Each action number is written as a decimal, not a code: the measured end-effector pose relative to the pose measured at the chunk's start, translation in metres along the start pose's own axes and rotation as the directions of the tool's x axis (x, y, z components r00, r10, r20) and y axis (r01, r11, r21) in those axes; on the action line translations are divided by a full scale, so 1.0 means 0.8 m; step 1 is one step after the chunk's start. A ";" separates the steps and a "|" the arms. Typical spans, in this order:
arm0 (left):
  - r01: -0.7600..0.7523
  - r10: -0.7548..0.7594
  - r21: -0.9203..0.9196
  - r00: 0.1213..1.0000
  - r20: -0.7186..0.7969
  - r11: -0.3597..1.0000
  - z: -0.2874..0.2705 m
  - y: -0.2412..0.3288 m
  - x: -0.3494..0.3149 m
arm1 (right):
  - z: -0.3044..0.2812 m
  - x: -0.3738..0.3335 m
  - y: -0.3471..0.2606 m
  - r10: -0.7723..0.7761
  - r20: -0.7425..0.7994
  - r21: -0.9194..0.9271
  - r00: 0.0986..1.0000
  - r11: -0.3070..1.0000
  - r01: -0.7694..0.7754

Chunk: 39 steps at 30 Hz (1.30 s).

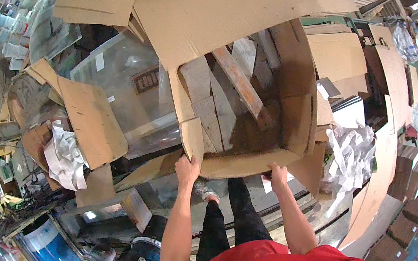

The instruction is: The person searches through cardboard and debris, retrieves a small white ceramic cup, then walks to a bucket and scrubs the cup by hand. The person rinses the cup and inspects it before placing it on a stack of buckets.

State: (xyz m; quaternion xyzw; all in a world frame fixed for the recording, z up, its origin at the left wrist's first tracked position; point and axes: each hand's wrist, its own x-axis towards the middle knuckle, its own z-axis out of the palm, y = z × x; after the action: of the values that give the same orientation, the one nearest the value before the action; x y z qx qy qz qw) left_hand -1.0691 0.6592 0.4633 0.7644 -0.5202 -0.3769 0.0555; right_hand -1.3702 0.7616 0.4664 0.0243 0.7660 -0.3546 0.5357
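Note:
In front of my body is a large open cardboard box [247, 164], its inside facing me. My left hand [188, 170] grips the near left corner of its rim, fingers wrapped over the edge. At the near right part of the same rim, my right hand [277, 174] is closed on the cardboard, with some fingers hidden. Inside the box lie several flat strips, among them a long stained strip [238, 79] and paler pieces [202, 93]. A wide cardboard flap [234, 14] extends from the far side.
To the left stands another cardboard box [92, 119] with crumpled white paper [64, 156]; clear plastic sheeting [128, 72] lies between. More crumpled paper [349, 154] is at right. Blue drums [49, 246] and a black-rimmed bucket [139, 259] stand at lower left. Cardboard stacks [336, 53] line the right.

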 end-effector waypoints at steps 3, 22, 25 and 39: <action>0.066 -0.067 0.009 0.997 0.032 0.998 0.004 -0.020 -0.015 | -0.012 -0.016 0.032 0.017 0.116 0.006 0.993 1.000 -0.017; 0.270 -0.275 0.112 0.961 0.039 0.956 0.030 -0.035 -0.006 | 0.361 0.238 -0.362 -0.361 0.518 0.629 0.776 0.775 -0.060; 0.261 -0.268 0.113 0.963 0.043 0.959 0.030 -0.035 -0.006 | 0.419 0.238 -0.398 -0.345 0.340 0.687 0.875 0.726 0.020; 0.302 -0.302 0.026 0.944 0.134 0.953 0.020 -0.034 -0.008 | 0.541 0.285 -0.515 -0.237 0.572 0.467 0.785 0.881 -0.074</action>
State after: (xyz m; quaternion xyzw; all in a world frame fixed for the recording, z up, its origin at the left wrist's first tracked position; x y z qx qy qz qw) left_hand -1.0597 0.6816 0.4423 0.8076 -0.4004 -0.4311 -0.0403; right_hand -1.2911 0.1290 0.4125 0.0013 0.4422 -0.5395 0.7165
